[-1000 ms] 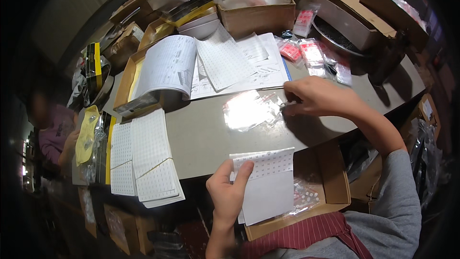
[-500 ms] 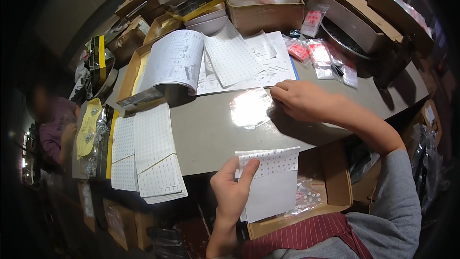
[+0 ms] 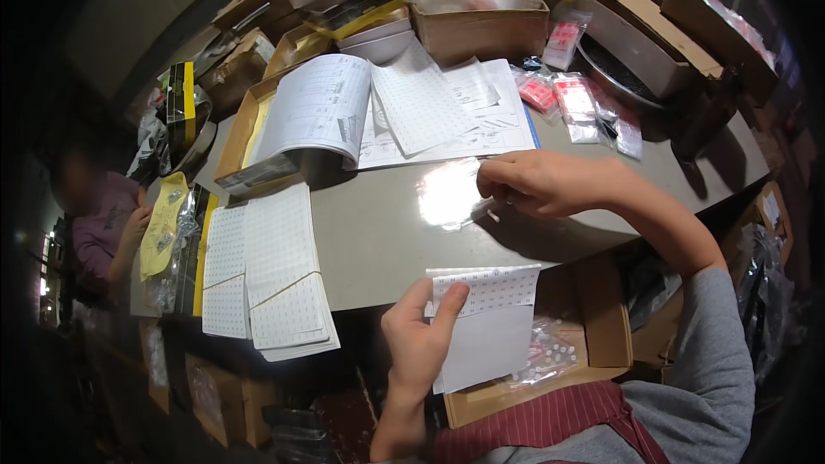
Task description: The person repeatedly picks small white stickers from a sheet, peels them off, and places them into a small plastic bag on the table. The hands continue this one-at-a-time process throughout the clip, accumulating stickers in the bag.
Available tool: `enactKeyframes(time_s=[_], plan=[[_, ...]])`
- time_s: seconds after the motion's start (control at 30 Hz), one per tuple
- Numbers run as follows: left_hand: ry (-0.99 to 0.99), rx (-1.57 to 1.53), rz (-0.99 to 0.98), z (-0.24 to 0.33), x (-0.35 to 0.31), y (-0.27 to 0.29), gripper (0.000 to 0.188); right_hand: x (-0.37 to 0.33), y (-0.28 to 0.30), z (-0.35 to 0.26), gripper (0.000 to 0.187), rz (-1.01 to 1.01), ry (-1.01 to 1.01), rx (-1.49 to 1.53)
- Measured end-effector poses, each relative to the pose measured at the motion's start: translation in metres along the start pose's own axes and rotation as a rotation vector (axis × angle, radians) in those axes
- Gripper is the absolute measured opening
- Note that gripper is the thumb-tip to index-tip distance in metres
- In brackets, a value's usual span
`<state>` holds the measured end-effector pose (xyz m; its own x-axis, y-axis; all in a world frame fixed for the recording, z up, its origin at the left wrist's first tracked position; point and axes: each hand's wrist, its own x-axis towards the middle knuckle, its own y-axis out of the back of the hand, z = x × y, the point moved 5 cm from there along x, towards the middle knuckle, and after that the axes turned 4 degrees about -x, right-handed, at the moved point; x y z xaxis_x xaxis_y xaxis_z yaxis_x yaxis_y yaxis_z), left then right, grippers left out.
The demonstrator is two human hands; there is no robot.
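- white paper is clamped in the left hand [image 3: 417, 331], its thumb pressing the printed sheet [image 3: 490, 292] well to the near side of the open booklet [image 3: 314, 116]; a light, steady grip should hold it without creasing.
- plain white paper [image 3: 483, 348] hangs below the printed rows; whether it is a fold or another layer i cannot tell, so it is best held square with the top.
- just off the booklet's near edge, the right hand [image 3: 524, 185] bends its bunched fingertips over glossy clear plastic [image 3: 447, 195]; they hide the contact, so i cannot tell if that grip is together or apart. a fingertip pinch at one edge would likely part thin layers best.
- glare washes out the plastic, so touch may serve better than sight.
- bare tabletop [image 3: 369, 241] on the booklet's near side gives room to slide pieces flat.
- banded stacks [image 3: 279, 271] near the booklet's lower left, and red-and-white packets [image 3: 574, 101] to its right, are better left undisturbed.
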<state>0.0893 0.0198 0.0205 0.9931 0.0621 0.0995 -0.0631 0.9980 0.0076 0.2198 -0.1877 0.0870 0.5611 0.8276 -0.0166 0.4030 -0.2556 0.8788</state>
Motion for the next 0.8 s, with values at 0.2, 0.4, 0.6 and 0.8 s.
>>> enactKeyframes(time_s=[0.2,0.4,0.6,0.8], plan=[[0.027,-0.029,-0.056,-0.004,-0.003,0.003,0.019,0.001,-0.029,-0.003,0.025,0.148,0.025,-0.441],[0.067,-0.146,-0.113,-0.001,-0.013,0.003,0.017,-0.01,-0.006,-0.002,0.033,0.336,-0.1,-0.539],[0.048,-0.13,-0.044,-0.002,-0.021,0.003,0.017,-0.054,-0.004,-0.055,0.014,0.363,-0.021,-0.033],[0.069,-0.102,-0.025,-0.002,-0.023,-0.006,0.017,-0.078,-0.012,-0.064,0.022,0.371,-0.026,0.023]])
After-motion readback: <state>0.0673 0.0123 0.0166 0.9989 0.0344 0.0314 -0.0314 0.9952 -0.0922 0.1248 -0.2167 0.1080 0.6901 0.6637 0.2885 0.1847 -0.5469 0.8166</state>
